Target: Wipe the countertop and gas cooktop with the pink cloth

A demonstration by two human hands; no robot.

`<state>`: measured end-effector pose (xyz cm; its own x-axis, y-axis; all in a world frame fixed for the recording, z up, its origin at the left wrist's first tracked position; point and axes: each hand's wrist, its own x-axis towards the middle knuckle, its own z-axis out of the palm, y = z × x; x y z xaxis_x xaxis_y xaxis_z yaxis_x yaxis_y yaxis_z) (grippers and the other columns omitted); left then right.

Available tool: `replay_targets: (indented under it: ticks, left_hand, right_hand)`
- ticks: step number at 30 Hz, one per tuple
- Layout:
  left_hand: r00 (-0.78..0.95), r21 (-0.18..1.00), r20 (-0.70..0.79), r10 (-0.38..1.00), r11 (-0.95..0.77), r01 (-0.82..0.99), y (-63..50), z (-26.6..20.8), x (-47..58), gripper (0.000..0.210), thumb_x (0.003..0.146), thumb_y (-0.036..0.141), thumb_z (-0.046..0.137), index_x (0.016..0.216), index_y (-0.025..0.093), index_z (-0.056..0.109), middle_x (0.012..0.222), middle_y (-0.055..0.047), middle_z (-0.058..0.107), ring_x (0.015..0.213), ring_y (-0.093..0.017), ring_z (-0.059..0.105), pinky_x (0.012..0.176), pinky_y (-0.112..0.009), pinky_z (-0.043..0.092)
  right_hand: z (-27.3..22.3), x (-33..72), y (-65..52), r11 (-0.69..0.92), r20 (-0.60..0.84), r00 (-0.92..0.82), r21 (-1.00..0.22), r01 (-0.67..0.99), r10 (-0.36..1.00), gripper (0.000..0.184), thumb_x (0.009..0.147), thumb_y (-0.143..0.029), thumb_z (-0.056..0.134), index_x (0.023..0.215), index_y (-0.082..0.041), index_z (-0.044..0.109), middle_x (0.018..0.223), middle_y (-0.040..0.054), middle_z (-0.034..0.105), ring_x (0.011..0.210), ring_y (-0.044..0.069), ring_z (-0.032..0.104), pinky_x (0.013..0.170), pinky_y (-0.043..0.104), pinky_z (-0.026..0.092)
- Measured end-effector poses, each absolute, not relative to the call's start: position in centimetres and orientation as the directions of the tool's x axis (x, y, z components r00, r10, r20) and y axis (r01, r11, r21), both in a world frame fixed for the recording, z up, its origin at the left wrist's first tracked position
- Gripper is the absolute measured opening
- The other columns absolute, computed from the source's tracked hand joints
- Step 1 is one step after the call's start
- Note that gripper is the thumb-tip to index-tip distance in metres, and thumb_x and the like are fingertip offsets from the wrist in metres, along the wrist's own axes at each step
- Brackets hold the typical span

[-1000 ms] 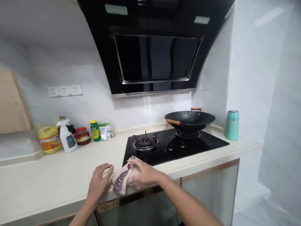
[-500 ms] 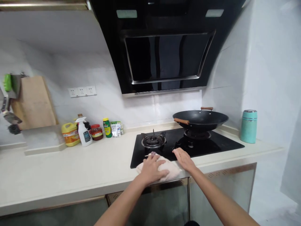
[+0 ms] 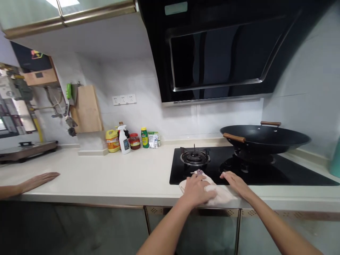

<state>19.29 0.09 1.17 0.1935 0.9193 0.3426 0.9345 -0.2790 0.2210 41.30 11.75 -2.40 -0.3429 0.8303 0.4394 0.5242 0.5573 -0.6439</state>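
Your left hand (image 3: 196,191) is pressing on the cloth (image 3: 221,194), fingers spread flat on top rather than clenched around it. The cloth is lying at the counter (image 3: 148,173) front, overlapping the near edge of the hob (image 3: 183,175). Its long axis is running roughly left to right along that edge, while its purple corner is pointing away from you, toward the left burner (image 3: 195,158). Your right hand (image 3: 236,182) is hovering or resting beside it, you can't tell which, fingers loosely extended and ungripped.
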Motion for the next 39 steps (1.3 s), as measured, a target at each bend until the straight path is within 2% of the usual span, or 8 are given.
replay_targets:
  ticks: [6,11,14,23,28,33,36,39]
  left_hand:
    - [-0.135,0.256,0.29,0.948,0.059,0.965,-5.8,2.8,5.6,0.044,0.088,0.056,0.062,0.12,0.029,0.076,0.142,-0.003,0.065,0.136,-0.027,0.053,0.113,-0.038,0.042]
    - [-0.43,0.116,0.247,0.868,0.414,0.903,-10.1,4.0,-3.7,0.044,0.093,0.05,0.051,0.128,0.031,0.07,0.145,-0.008,0.061,0.136,-0.034,0.052,0.108,-0.049,0.043]
    - [-0.554,0.117,0.245,0.796,0.543,0.832,-10.4,4.3,-4.9,0.051,0.095,0.055,0.043,0.132,0.03,0.068,0.15,-0.01,0.055,0.131,-0.039,0.054,0.102,-0.053,0.046]
    - [-0.286,0.367,0.188,0.94,0.203,0.908,-3.2,3.6,8.7,0.048,0.094,0.059,0.048,0.127,0.032,0.07,0.143,-0.005,0.06,0.129,-0.031,0.054,0.103,-0.043,0.046]
    - [-0.076,0.165,0.356,0.931,0.017,0.986,0.2,2.5,15.6,0.046,0.095,0.056,0.048,0.126,0.032,0.071,0.137,-0.011,0.062,0.133,-0.037,0.047,0.111,-0.06,0.035]
    - [0.106,0.199,0.158,0.982,-0.137,0.97,3.1,3.3,17.8,0.066,0.089,0.073,0.047,0.141,0.036,0.06,0.154,-0.01,0.051,0.146,-0.043,0.034,0.115,-0.068,0.028]
    - [0.124,0.234,0.027,0.992,-0.126,0.964,5.5,4.3,17.4,0.077,0.086,0.078,0.047,0.148,0.033,0.055,0.164,-0.009,0.041,0.152,-0.042,0.029,0.12,-0.065,0.023]
    - [0.098,0.235,0.022,0.995,-0.1,0.967,7.5,4.9,16.1,0.075,0.09,0.072,0.044,0.148,0.027,0.056,0.164,-0.01,0.04,0.151,-0.04,0.033,0.122,-0.06,0.024]
  right_hand:
    - [-2.8,41.2,11.7,0.59,0.457,-0.372,-0.624,0.513,0.808,0.041,0.084,-0.06,0.047,0.082,-0.028,0.072,0.109,0.0052,0.072,0.11,0.025,0.064,0.105,0.042,0.045]
    - [-2.8,41.0,11.7,0.575,0.448,-0.36,-0.641,0.509,0.818,0.044,0.083,-0.062,0.045,0.082,-0.028,0.073,0.109,0.0061,0.073,0.109,0.026,0.064,0.105,0.043,0.045]
    - [-2.8,41.0,11.7,0.572,0.451,-0.352,-0.644,0.509,0.82,0.044,0.084,-0.061,0.045,0.082,-0.028,0.074,0.109,0.0061,0.073,0.109,0.025,0.064,0.105,0.043,0.044]
    - [-2.9,41.1,11.5,0.559,0.445,-0.338,-0.628,0.542,0.829,0.041,0.085,-0.058,0.045,0.084,-0.029,0.074,0.113,0.0057,0.072,0.112,0.027,0.062,0.105,0.045,0.043]
    - [-3.0,41.1,11.6,0.573,0.45,-0.356,-0.614,0.543,0.819,0.042,0.085,-0.06,0.045,0.084,-0.03,0.074,0.111,0.0053,0.072,0.109,0.026,0.063,0.1,0.043,0.047]
    - [-3.9,41.3,12.2,0.586,0.468,-0.356,-0.597,0.547,0.809,0.041,0.086,-0.061,0.047,0.085,-0.031,0.075,0.112,0.0057,0.071,0.111,0.027,0.063,0.101,0.044,0.047]
    - [-4.3,41.4,12.6,0.602,0.477,-0.37,-0.582,0.547,0.797,0.039,0.085,-0.061,0.05,0.087,-0.032,0.075,0.113,0.0064,0.071,0.112,0.028,0.064,0.103,0.045,0.047]
    - [-4.5,41.6,12.6,0.609,0.477,-0.382,-0.571,0.55,0.792,0.039,0.085,-0.061,0.05,0.09,-0.032,0.076,0.116,0.0077,0.071,0.114,0.029,0.064,0.103,0.045,0.049]
